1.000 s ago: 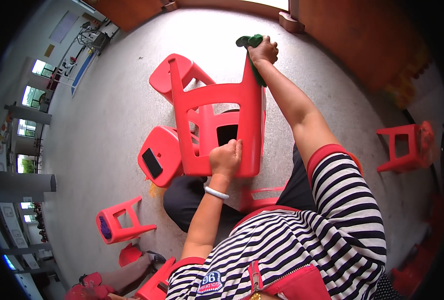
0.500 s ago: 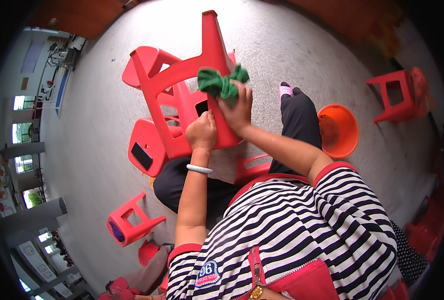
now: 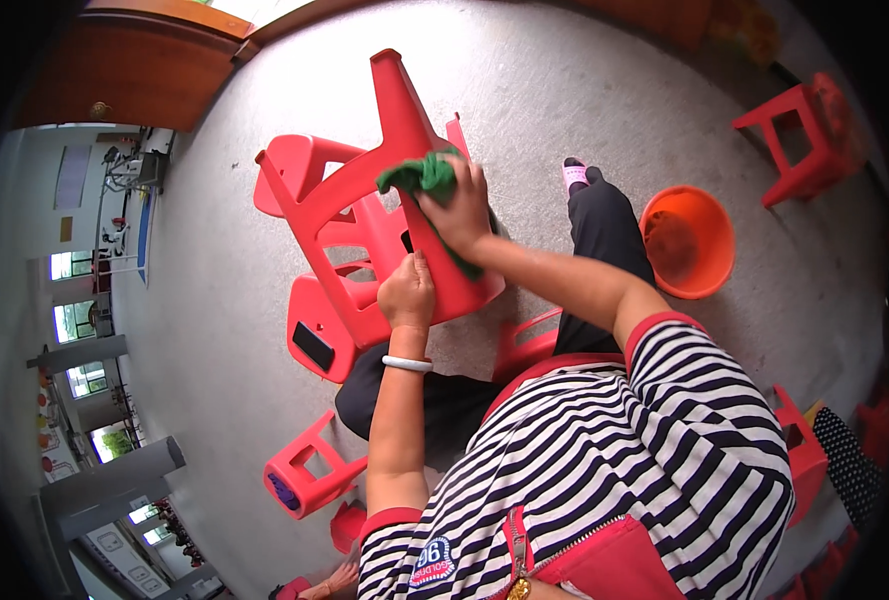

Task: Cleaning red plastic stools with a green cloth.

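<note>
Pressing a green cloth (image 3: 426, 178) against a tilted red stool (image 3: 384, 215), the right hand (image 3: 459, 205) closes over the cloth while the left hand (image 3: 407, 293) grips the stool's seat edge. Just beyond lie more red stools (image 3: 316, 335); an orange basin (image 3: 686, 240) sits right. Hard rubbing could probably slip the stool loose.

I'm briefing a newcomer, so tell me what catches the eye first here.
At centre, a bright red plastic stool is tipped on its side, the left hand gripping its edge while the right hand presses a green cloth against one leg. To the right, an orange basin sits on the grey floor.
</note>
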Available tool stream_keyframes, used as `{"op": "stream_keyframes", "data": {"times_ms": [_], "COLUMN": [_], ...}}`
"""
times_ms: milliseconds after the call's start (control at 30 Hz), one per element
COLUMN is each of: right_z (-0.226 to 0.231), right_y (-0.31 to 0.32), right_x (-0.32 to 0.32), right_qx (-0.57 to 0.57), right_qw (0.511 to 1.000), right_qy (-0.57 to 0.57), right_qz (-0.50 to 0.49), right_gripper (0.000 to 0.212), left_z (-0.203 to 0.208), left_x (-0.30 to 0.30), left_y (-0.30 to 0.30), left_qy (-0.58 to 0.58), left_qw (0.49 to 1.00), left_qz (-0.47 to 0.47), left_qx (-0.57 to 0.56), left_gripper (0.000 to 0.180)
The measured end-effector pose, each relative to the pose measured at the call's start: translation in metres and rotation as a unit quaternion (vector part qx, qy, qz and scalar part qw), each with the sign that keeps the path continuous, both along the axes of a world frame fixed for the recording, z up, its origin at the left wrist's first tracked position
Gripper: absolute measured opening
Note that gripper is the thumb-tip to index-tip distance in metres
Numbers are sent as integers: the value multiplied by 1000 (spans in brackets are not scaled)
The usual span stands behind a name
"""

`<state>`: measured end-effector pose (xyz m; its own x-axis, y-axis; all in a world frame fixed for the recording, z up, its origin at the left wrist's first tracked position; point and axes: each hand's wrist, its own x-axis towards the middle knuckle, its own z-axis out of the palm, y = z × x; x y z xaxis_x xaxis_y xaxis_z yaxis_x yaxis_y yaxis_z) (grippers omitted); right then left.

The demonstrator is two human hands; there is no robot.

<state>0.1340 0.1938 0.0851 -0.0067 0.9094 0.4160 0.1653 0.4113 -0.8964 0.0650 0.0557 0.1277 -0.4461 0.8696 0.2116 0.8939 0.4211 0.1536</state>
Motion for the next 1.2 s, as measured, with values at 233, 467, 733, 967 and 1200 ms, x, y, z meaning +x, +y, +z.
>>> {"op": "stream_keyframes", "data": {"times_ms": [233, 467, 733, 967, 1200], "right_z": [41, 33, -9, -22, -20], "right_y": [165, 129, -52, -117, -11], "right_x": [-88, -90, 30, 76, 30], "right_qx": [-190, -206, 9, 2, -106], "right_qw": [977, 975, 999, 994, 994], "right_qy": [-59, -83, -43, -65, 2], "right_qz": [-70, 26, 19, 86, -12], "right_gripper": [78, 97, 71, 73, 80], "left_z": [-5, -6, 0, -6, 7], "left_x": [-2, -11, 1, -4, 5], "left_y": [1, -5, 11, 9, 22], "left_qy": [-13, -8, -42, -121, -115], "left_qw": [999, 1000, 998, 992, 992], "left_qz": [-16, 15, 31, 35, 33], "left_qx": [24, 25, -21, 13, -24], "left_gripper": [41, 44, 44, 39, 44]}}
